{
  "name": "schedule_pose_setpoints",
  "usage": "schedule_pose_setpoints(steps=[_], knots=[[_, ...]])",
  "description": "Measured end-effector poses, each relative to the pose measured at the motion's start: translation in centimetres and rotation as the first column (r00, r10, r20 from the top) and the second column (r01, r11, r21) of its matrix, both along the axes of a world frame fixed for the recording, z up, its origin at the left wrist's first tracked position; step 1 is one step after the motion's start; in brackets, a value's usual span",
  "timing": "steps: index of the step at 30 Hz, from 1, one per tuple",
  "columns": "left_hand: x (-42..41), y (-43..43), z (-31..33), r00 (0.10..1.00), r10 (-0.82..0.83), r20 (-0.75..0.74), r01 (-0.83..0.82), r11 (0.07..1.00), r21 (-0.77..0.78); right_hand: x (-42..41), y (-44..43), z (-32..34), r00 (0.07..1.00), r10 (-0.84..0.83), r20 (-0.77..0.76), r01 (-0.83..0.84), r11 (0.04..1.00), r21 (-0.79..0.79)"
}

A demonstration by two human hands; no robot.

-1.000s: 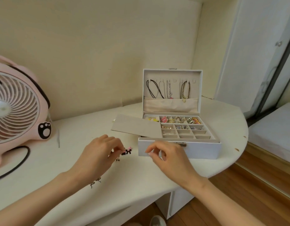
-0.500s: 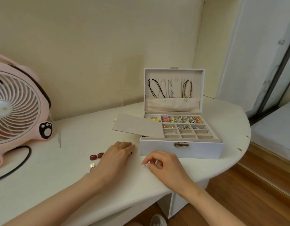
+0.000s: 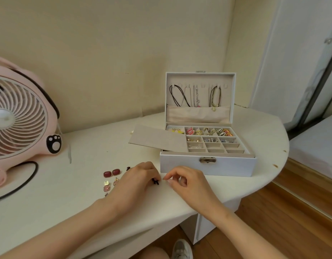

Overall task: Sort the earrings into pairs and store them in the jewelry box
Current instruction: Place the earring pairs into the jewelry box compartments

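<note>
Before jewelry box | left hand pinches dark earring (paw-print fan leftward)

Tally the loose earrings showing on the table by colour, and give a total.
Dark red earrings: 2
Pink glitter earrings: 2
Black earrings, partly hidden by the left hand: 2
Total: 6
A small bit beside the left wrist is too small to tell.

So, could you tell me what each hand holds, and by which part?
The left hand pinches a small dark earring by its upper end. The right hand curls thumb to forefinger; whether anything is between them cannot be told.
</note>
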State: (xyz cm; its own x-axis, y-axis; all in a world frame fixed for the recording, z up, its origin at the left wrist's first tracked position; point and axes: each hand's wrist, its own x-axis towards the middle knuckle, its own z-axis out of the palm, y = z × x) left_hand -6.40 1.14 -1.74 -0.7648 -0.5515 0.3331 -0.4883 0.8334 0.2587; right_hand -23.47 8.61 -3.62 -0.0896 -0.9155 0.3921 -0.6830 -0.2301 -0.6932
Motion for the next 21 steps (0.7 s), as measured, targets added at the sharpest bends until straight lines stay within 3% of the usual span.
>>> schedule_pose_setpoints(steps=[4, 9, 14, 21], knots=[[-0.5, 0.7, -0.1, 1.000, -0.023, -0.016, 0.024, 0.999, 0.029, -0.2, -0.4, -0.1, 0.999, -0.032, 0.020, 0.032, 0.999, 0.023], [-0.5, 0.7, -0.1, 0.993, -0.007, -0.121, 0.021, 0.993, 0.115, 0.0, -0.5, 0.1, 0.997, -0.013, -0.074, 0.018, 0.998, 0.061], [0.1, -0.3, 0.0, 0.989, 0.085, -0.119, -0.077, 0.995, 0.071, 0.2, -0.6, 0.1, 0.991, 0.001, -0.132, 0.010, 0.997, 0.080], [-0.2, 0.1, 1.0, 0.987, 0.113, 0.111, -0.108, 0.993, -0.055, 0.3, -0.6, -0.2, 0.992, -0.036, -0.120, 0.045, 0.997, 0.066]])
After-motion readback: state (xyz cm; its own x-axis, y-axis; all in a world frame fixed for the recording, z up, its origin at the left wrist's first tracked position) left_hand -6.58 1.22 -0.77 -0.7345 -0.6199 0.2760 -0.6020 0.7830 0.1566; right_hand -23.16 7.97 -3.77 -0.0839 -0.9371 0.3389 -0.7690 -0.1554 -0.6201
